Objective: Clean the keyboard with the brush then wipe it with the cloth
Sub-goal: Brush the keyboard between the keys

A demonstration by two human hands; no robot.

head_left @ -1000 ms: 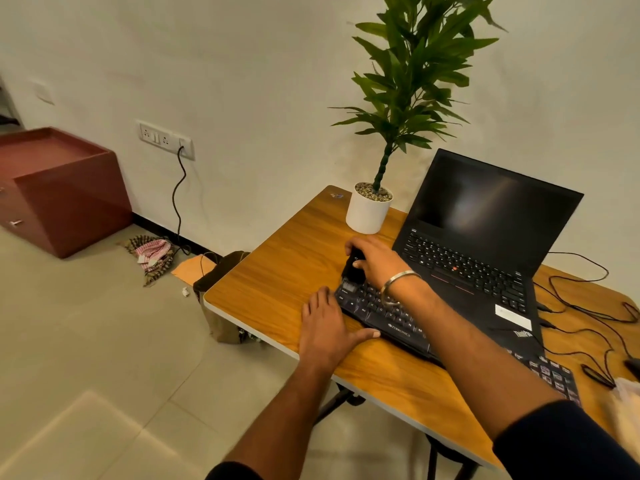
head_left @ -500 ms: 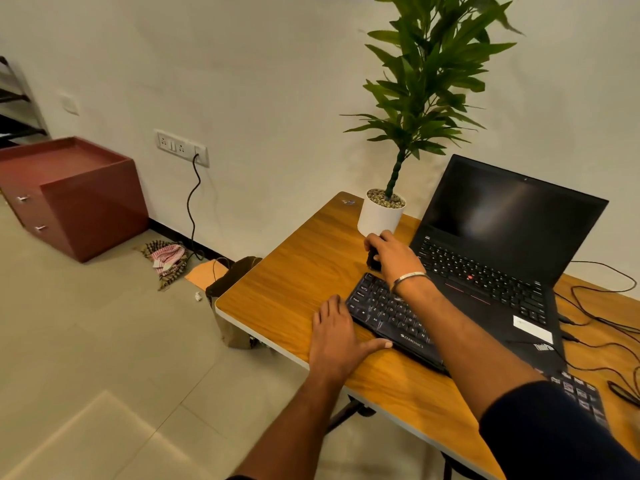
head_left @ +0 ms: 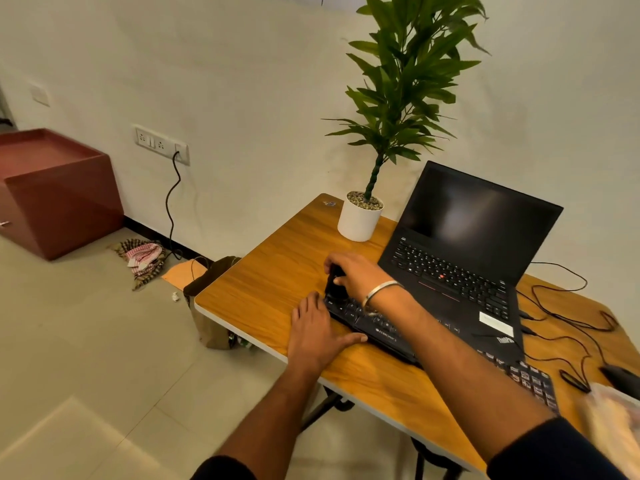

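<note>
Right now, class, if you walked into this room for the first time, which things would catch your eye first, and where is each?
Probably the tall green leafy plant in its white round pot at the far edge of the orange-brown wooden table, beside the open black laptop. Then the two hands: the right hand holds a small black brush over the flat black keyboard, whose near corner the left hand steadies.

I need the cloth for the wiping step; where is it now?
In the head view, the cloth lies at the bottom right edge, on the table beside the mouse.
</note>
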